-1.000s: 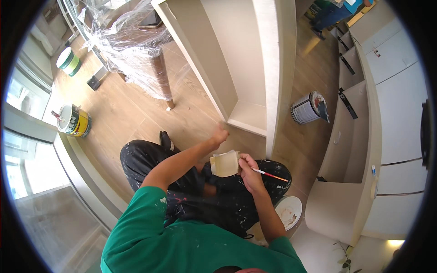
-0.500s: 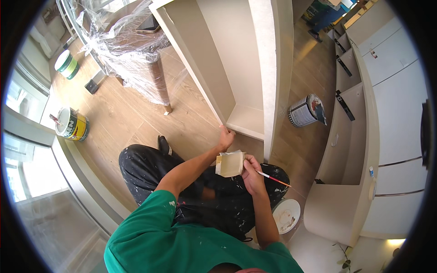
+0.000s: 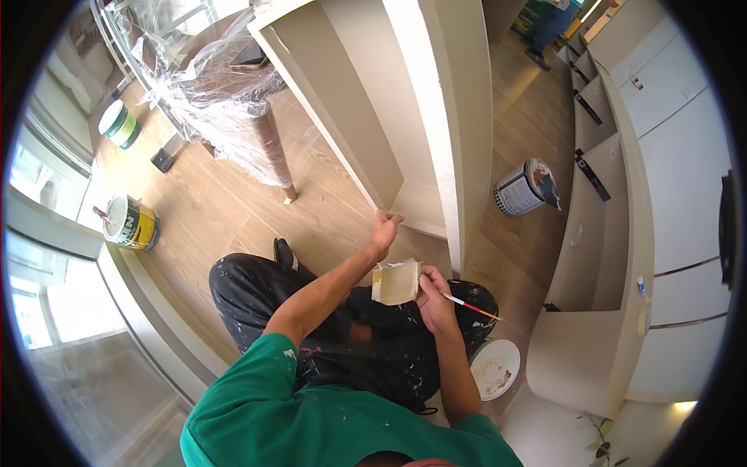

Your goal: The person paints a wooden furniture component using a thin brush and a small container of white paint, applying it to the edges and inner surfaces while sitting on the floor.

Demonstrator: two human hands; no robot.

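Observation:
A beige open-fronted cabinet box (image 3: 354, 101) stands in front of me on the floor. My left hand (image 3: 383, 236) is at its lower left corner, thumb and fingers around the edge. In my right hand (image 3: 436, 302) is a small open cardboard tray (image 3: 398, 283), its inside pale beige. The same hand also holds a thin paintbrush (image 3: 471, 307) with a red and white handle, pointing to the right. The tray is over my crossed legs, in paint-spotted black trousers (image 3: 249, 300).
A paint-smeared white lid (image 3: 496, 369) lies by my right knee. Paint cans stand at right (image 3: 520, 192) and left (image 3: 134, 224), and another bucket (image 3: 119, 124) farther back. A plastic-wrapped chair (image 3: 241, 132) is at far left, a long beige cabinet (image 3: 580, 350) at right. Another person's legs (image 3: 551, 35) show far off.
The top of the cabinet box has shifted to the left, its lower corner staying by my left hand. My left fingers have changed position slightly. The tray and paintbrush stay in my right hand.

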